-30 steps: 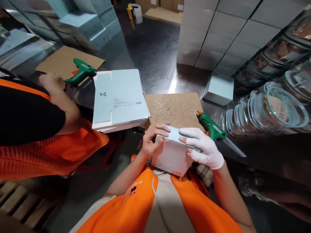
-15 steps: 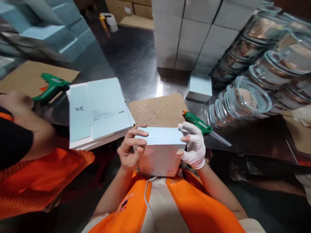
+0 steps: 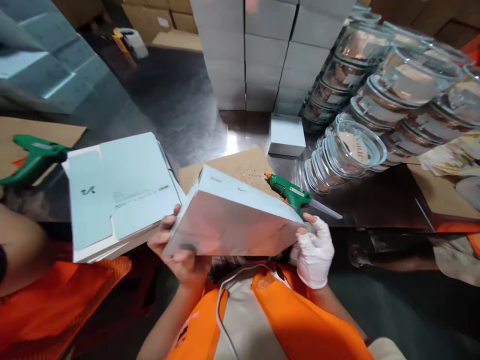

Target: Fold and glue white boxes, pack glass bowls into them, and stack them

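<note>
A pale blue cardboard box (image 3: 232,227) is held tilted in front of my chest, its greyish side facing me. My bare left hand (image 3: 183,255) grips its left end, thumb on the near face. At the box's right corner, my right hand (image 3: 315,250) in a white fingertip-less glove pinches the edge. Just beyond the box lies a brown cardboard mat (image 3: 225,162) with crumbs of dried glue. A green glue gun (image 3: 290,191) with an orange tip rests at the mat's right edge, a clear glue stick trailing from it.
A stack of flat pale blue cartons (image 3: 127,185) lies to the left, beside a co-worker's green glue gun (image 3: 33,155). White boxes (image 3: 266,60) are piled at the back, with one small box (image 3: 287,134) before them. Glass containers (image 3: 352,145) stand stacked on the right.
The box has turned from level to tilted and now shows a longer side. My hands have moved farther apart with it. The camera view has shifted to the right.
</note>
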Demonstrator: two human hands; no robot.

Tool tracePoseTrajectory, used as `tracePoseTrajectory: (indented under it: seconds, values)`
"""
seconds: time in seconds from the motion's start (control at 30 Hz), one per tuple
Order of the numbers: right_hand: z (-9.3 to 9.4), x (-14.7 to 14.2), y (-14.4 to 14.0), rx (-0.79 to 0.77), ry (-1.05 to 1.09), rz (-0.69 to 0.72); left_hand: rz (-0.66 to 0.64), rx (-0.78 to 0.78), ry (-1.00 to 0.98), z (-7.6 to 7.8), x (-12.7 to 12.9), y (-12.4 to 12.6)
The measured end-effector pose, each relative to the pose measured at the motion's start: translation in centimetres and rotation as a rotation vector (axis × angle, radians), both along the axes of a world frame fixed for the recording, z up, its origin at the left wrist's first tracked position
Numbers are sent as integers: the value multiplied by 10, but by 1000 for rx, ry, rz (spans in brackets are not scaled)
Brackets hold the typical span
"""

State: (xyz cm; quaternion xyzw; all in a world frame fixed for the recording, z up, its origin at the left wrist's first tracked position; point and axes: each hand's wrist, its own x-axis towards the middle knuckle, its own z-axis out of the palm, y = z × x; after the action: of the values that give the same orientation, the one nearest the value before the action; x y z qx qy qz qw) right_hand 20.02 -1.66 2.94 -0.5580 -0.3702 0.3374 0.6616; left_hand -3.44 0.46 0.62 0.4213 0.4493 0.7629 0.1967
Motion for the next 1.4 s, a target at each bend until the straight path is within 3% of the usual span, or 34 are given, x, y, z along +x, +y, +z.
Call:
tracePoseTrajectory:
  seconds: [0.1,0.17,0.27,0.33,0.43,0.53,0.6,0.67,0.73,0.8,0.87,0.93,1.0,1.13,1.17,1.23,1.3,1.4]
  values:
    - [11,17,2,68,-82,-54,-83,63,43,-21,-16,-15]
    - [16,24,4,90,-171,-82,-153,-30,141,-33,-28,-25]
    - [15,22,12,-54,-162,20,-150,-158,303,-40,-44,-34]
    - [8,16,21,-200,-104,179,-64,-230,369,-30,-50,-32]
    - [-9,20,36,-304,-228,317,78,-259,526,4,-53,-16]
    - [-22,52,49,-240,-624,88,118,-257,763,46,-53,14]
    - [-27,84,59,-157,-922,-75,127,-327,843,65,-55,38]
    - [-30,117,70,-86,-1201,-78,112,-445,890,71,-59,64]
    - [-35,142,79,-43,-1382,3,83,-567,933,67,-66,87]
    - [-42,157,85,-33,-1427,59,64,-612,980,59,-73,104]
    - [-51,164,87,-59,-1405,75,105,-523,1005,56,-73,111]
    - [-60,167,88,-98,-1369,79,147,-372,1029,59,-60,106]
    - [-67,167,87,-131,-1345,94,83,-264,1108,66,-25,91]
    - [-74,167,88,-141,-1299,108,-428,-312,1457,65,90,54]
    - [-75,168,89,-132,-1286,102,-516,-370,1519,59,118,48]
    - [-77,169,90,-112,-1268,101,-569,-488,1567,43,160,39]
    - [-80,170,91,-99,-1258,122,-570,-553,1604,25,181,37]
    - [-82,170,90,-67,-1270,140,-564,-542,1657,6,182,39]
